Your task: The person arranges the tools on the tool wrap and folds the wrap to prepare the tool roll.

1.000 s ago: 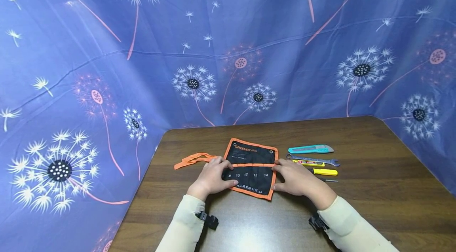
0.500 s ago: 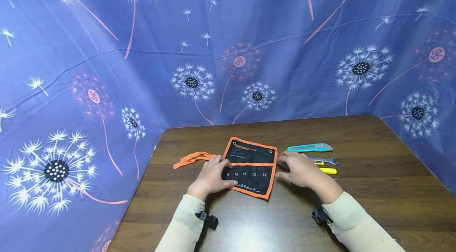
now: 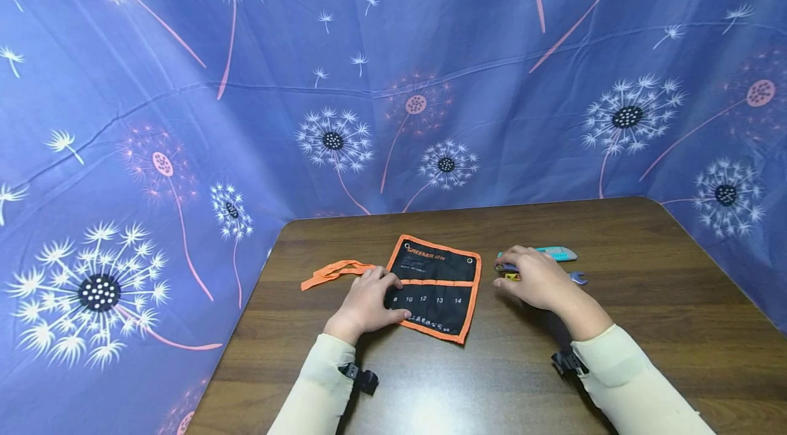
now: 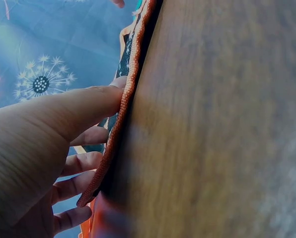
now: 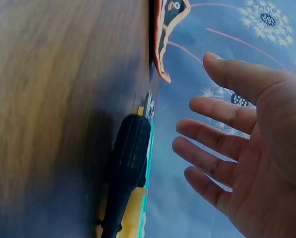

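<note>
A black tool pouch (image 3: 433,291) with orange edging and printed size numbers lies flat on the table in the head view. My left hand (image 3: 367,302) rests on its left side, thumb and fingers lightly spread over the orange border (image 4: 120,119). To the right of the pouch, my right hand (image 3: 537,281) is over a group of tools, relaxed and holding nothing. Partly covered by it are a teal utility knife (image 3: 559,254) and a wrench (image 3: 578,278). The right wrist view shows a black screwdriver-like handle (image 5: 130,148) and a yellow handle (image 5: 134,210) beside the spread fingers.
Orange tie straps (image 3: 335,272) stretch out left of the pouch. The brown wooden table (image 3: 664,326) has rounded far corners and meets a blue dandelion-patterned cloth (image 3: 522,134) at the back and sides.
My right hand has left the right edge of the pouch and moved right, over the tools, covering more of them. The left hand stays on the pouch.
</note>
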Demonstrator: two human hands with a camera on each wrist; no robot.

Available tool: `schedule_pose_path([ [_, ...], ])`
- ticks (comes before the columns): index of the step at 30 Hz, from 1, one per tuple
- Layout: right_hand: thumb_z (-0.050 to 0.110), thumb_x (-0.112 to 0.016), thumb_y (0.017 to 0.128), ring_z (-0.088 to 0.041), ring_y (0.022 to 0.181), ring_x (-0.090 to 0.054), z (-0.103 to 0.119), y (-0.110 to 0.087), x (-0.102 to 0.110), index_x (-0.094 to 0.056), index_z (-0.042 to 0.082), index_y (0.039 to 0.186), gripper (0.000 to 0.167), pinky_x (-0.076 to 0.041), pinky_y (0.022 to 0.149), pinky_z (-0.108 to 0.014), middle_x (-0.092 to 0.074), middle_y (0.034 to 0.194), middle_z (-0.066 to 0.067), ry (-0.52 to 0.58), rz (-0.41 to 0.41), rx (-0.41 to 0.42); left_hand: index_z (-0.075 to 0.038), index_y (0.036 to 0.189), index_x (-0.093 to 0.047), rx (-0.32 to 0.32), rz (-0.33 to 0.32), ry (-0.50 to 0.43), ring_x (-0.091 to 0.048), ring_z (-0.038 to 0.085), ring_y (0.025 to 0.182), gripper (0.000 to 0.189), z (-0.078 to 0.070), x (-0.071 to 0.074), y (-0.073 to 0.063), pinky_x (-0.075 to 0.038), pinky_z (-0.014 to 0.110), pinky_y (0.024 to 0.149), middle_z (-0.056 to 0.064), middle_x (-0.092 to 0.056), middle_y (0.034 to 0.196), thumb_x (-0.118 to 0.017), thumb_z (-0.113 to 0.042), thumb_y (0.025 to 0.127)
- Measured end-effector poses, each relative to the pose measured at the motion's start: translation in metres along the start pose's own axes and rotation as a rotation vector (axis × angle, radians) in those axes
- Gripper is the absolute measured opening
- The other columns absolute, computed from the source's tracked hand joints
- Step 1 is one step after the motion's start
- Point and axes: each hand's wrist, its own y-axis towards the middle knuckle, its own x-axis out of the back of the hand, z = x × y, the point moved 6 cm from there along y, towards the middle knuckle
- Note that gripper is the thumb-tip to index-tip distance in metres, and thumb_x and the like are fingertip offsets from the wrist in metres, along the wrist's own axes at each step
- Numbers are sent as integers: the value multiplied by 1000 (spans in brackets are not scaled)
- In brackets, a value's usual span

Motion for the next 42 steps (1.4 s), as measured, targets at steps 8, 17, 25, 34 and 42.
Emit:
schedule_pose_path([
  [8, 34, -81, 93, -41, 119, -62, -5, -2, 3, -73, 8, 128, 44, -48, 95, -63, -67, 129, -11, 14, -15, -6, -28, 127, -69, -7, 5, -2, -52, 23, 125, 54, 0, 1, 0, -42, 50, 102, -1, -57, 132, -83, -55, 83],
  [17, 31, -80, 94, -42, 116, -63, -22, -4, 14, -71, 4, 130, 46, -47, 91, -63, -68, 128, -14, 5, -51, -65, -31, 135, -69, -52, 9, -26, -52, 25, 133, 50, -1, 2, -1, -40, 52, 105, 1, -56, 145, -78, -37, 87],
  [25, 30, -80, 93, -45, 117, -62, -47, -5, 16, -74, 3, 124, 41, -41, 92, -68, -69, 125, -18, 7, -86, -98, -27, 137, -70, -79, 15, -79, -48, 30, 141, 48, -2, -1, 0, -35, 55, 115, 5, -53, 153, -75, -25, 89],
  [34, 20, -74, 97, -53, 122, -55, -83, -5, 16, -67, 0, 133, 42, -35, 95, -75, -60, 135, -27, 18, -41, -193, -28, 126, -74, -95, -29, -77, -54, 23, 126, 46, -12, -2, -1, -40, 49, 109, -1, -60, 135, -80, -54, 89],
  [42, 15, -75, 95, -58, 125, -47, -103, -3, 17, -67, -3, 132, 42, -34, 101, -76, -59, 135, -30, -5, -37, -222, -29, 129, -71, -96, 1, -65, -53, 23, 129, 63, -12, -4, 0, -39, 51, 111, -1, -56, 138, -84, -64, 78],
])
